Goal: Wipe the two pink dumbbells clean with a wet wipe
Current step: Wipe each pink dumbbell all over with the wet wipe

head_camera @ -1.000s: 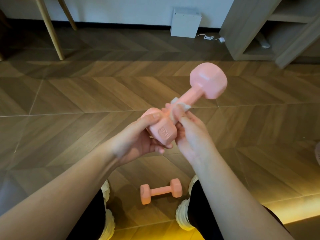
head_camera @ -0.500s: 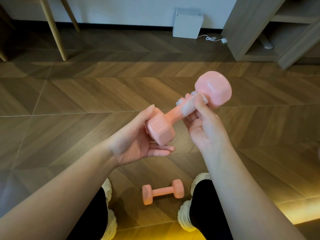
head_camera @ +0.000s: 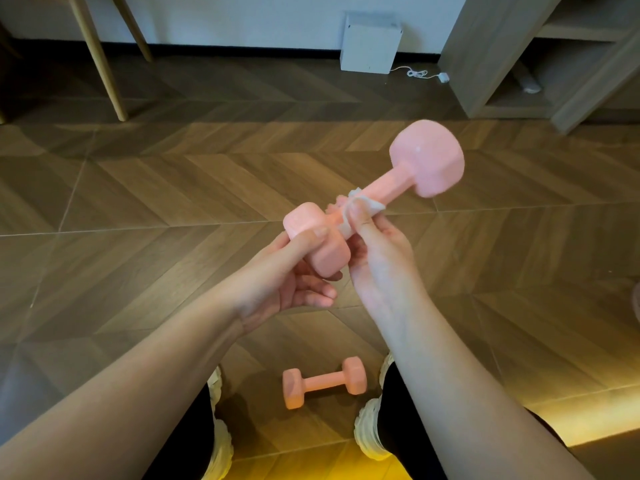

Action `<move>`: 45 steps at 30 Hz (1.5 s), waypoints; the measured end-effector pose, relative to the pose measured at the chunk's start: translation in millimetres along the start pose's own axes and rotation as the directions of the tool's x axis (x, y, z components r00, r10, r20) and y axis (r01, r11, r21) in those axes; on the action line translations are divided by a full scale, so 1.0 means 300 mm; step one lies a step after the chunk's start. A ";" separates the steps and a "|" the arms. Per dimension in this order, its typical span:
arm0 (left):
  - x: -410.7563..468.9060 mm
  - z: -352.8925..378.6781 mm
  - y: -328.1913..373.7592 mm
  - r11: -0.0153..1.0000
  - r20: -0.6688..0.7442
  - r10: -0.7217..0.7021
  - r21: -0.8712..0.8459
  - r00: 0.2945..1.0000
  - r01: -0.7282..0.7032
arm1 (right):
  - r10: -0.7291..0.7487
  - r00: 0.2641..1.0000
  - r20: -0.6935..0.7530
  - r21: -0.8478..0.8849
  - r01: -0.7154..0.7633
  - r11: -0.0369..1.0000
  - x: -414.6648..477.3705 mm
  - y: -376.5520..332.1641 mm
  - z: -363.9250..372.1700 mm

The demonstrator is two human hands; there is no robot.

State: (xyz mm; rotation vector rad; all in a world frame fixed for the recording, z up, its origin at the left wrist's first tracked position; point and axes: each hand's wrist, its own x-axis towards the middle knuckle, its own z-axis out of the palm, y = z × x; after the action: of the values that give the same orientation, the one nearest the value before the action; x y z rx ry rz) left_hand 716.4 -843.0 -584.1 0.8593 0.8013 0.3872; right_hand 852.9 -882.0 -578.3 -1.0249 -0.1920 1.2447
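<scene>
Pink floor dumbbell [head_camera: 323,382] lies at 6 o'clock, between white sneakers [head_camera: 369,431]. Above it, mid-view: left hand [head_camera: 277,285] grips near head of raised dumbbell [head_camera: 427,161], thumb on top, fingers curled beneath. Right hand [head_camera: 381,258] pinches wet wipe [head_camera: 372,204] round handle, just beside that head. Far head points toward 1 o'clock. White box [head_camera: 369,46] at wall, 12 o'clock.

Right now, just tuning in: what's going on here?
A person is mid-wipe. The left hand holds the raised dumbbell by its near head; the right hand pinches the wipe around its handle, close to that head. The other dumbbell lies on the floor between the shoes.
</scene>
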 end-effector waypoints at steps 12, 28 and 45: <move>-0.016 -0.026 0.003 0.995 0.073 -0.082 0.058 0.994 0.078 | -0.094 0.993 -0.077 0.094 0.101 0.990 0.033 -0.102 -0.042; -0.035 -0.019 0.020 0.993 0.070 -0.110 -0.031 0.991 0.112 | 0.018 1.000 -0.001 -0.012 -0.018 1.000 0.013 -0.028 -0.010; -0.025 -0.035 0.027 0.986 0.144 -0.149 -0.048 0.978 0.158 | 0.065 0.998 -0.007 -0.096 -0.066 0.993 -0.015 0.026 0.014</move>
State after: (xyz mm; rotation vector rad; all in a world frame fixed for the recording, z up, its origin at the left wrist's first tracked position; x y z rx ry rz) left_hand 703.5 -837.2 -578.2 0.7548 0.7166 0.2105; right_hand 843.3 -883.9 -579.7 -1.1247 -0.2183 1.3028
